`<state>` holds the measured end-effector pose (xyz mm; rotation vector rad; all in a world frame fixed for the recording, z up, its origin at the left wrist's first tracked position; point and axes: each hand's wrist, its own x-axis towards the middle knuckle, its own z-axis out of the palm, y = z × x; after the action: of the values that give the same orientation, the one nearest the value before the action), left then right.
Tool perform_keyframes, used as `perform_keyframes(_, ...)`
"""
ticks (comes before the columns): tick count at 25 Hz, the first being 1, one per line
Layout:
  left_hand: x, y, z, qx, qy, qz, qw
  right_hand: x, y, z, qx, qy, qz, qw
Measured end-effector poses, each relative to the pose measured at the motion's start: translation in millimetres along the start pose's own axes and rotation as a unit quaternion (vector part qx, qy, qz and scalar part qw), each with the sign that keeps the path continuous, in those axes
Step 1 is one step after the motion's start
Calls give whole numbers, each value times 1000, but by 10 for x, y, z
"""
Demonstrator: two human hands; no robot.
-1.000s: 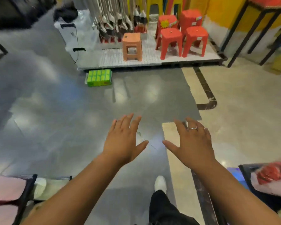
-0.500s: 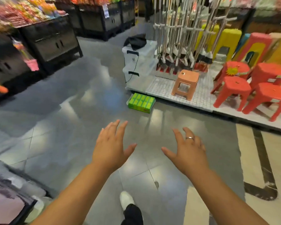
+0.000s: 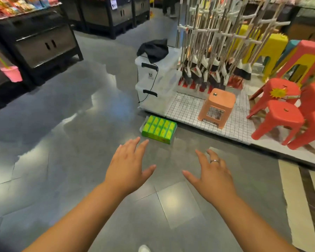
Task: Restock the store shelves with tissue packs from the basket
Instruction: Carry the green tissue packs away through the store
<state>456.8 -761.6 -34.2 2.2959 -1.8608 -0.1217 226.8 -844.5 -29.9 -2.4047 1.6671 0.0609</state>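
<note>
The view has swung up and leftward in the last second. The grey floor (image 3: pixel 62 142) fills most of the frame, and the dark shelving units (image 3: pixel 44 44) along the left, out of sight a second ago, have come into view. The white grid display platform (image 3: pixel 189 110) has slid over to the right, carrying the mop rack (image 3: pixel 213 42), the stacked clear storage bins (image 3: pixel 156 84) with a black cloth on top, the red stools (image 3: pixel 280 113) and the small orange stool (image 3: pixel 218 106). The dark-rimmed shapes at the bottom corners of the earlier view have dropped out, and no basket shows now. The green pack (image 3: pixel 159 131), which looks like a wrapped multipack of tissues, lies flat on the floor against the platform's front edge, just below the bins. It sits larger and lower in the frame than before, so the person appears to be walking up to it. That suggests a stray pack is about to be collected, though nothing has been picked up yet and no shelf has been filled. Now the hands. The left hand (image 3: pixel 128 168) is stretched out palm down, fingers straight and together with the thumb spread wide. It holds and touches nothing, and its fingertips point at the near edge of the pack but are clearly short of it. The right hand (image 3: pixel 213 177) is likewise spread and empty, fingers slightly bent over bare floor, with a ring (image 3: pixel 214 161) on one finger.
</note>
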Motion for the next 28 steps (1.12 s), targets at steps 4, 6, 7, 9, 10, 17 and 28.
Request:
perform_keyframes(4, 958, -255, 99, -4, -25, -8, 1000, 917, -87, -18, 8, -15, 12, 1000)
perform_keyframes(6, 1558, -413, 184, 4, -29, -6, 1000, 1571, -99, -40, 13, -12, 11, 1000)
perform_keyframes(7, 1857, -489, 244, 15, -28, -3, 999, 1919, -111, -30, 13, -13, 9, 1000)
perform_keyframes(9, 2450, -641, 386, 26, -53, 0, 998, 2625, -131, 1, 15, -27, 0, 1000)
perform_keyframes(10, 2699, -692, 433, 24, -68, -4, 997, 2947, -150, 7, 19, -28, -8, 999)
perform_keyframes(17, 4470, -1083, 640, 12, -134, -45, 990, 5006, -286, -37, 31, -107, -36, 993)
perform_keyframes(28, 7201, -2066, 2253, -31, -285, 14, 958, 7280, -503, 1181, 71, -172, 113, 976)
